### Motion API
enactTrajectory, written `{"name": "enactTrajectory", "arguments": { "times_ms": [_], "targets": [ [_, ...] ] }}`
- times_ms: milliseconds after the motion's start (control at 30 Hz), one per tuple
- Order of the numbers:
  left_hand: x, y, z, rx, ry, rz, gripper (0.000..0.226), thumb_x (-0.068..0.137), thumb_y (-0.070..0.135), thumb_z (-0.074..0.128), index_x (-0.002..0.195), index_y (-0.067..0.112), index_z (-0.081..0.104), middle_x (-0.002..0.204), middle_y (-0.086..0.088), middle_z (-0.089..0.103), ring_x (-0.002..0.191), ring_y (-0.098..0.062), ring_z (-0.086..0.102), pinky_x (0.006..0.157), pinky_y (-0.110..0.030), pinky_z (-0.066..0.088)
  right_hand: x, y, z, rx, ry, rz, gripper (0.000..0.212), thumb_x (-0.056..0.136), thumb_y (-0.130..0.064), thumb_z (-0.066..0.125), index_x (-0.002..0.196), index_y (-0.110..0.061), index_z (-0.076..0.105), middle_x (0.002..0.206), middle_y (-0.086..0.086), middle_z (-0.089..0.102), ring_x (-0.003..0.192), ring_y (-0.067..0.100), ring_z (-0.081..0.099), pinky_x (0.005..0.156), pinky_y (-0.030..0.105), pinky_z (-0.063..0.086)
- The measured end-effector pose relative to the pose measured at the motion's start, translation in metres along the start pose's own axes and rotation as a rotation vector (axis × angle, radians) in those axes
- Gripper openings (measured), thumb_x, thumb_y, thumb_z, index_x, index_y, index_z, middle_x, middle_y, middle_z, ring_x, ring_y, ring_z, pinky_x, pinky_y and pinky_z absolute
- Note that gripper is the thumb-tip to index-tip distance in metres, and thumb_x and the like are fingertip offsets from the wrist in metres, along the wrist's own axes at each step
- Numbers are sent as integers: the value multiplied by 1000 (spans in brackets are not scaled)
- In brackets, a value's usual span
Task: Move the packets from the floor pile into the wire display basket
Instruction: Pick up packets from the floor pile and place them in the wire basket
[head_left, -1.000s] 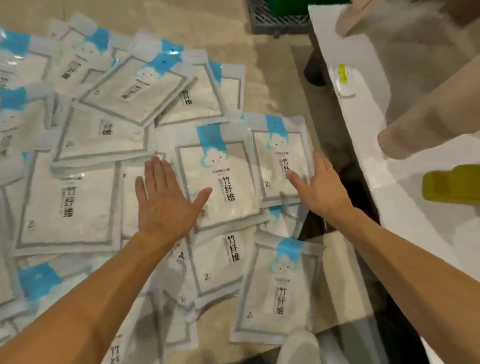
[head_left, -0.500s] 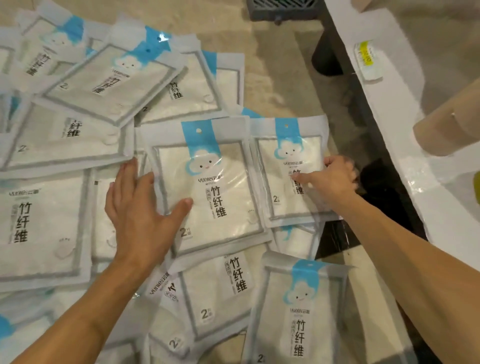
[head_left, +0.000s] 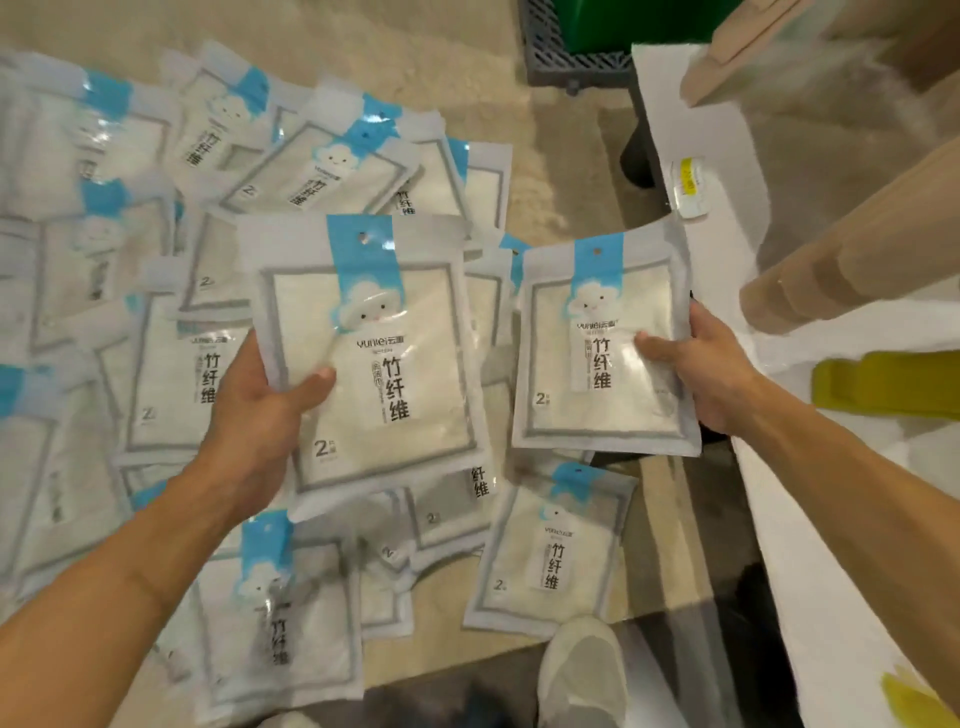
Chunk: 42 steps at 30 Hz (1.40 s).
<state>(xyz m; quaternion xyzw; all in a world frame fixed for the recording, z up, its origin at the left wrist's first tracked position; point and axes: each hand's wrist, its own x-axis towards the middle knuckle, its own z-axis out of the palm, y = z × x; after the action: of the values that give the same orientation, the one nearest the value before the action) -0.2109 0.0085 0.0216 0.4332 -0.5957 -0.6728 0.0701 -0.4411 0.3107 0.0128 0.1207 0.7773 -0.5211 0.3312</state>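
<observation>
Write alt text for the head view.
Each hand holds one packet above a floor pile of packets: left hand grips the larger-looking packet, right hand another. A white shoe shows below.

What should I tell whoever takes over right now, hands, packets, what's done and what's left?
Left hand: grips one packet, lifted off the pile.
Right hand: grips a second packet, also lifted.
Pile: many packets on the floor.
Basket: not in view.
Done: two packets picked up.
Left: carry both to the basket, then come back for the pile.
</observation>
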Motion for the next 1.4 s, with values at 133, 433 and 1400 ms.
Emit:
{"name": "enactTrajectory", "arguments": {
  "times_ms": [133,433,1400],
  "targets": [
    [-45,57,-33,-52,-7,-77,42,91,-8,63,124,18,65,110,-1,78,99,-22,75,77,-32,63,-66,-63,-6,50,-119,35,31,95,4,64,116,-20,64,111,7,78,100,30,76,85,49,63],
    [-184,270,-126,-182,54,-125,42,92,-8,59,130,11,61,113,-12,76,96,-29,76,73,-42,64,-261,-278,-5,36,-318,-19,36,96,2,61,127,-14,64,113,14,77,100,32,76,76,43,65],
    [-747,629,-398,-509,709,442,47,83,0,60,130,9,61,114,-16,75,98,-35,75,71,-45,64,-813,-662,137,-50,-1001,-565,21,94,5,62,107,-10,68,89,10,80,72,21,77,57,34,63]
  ]
}}
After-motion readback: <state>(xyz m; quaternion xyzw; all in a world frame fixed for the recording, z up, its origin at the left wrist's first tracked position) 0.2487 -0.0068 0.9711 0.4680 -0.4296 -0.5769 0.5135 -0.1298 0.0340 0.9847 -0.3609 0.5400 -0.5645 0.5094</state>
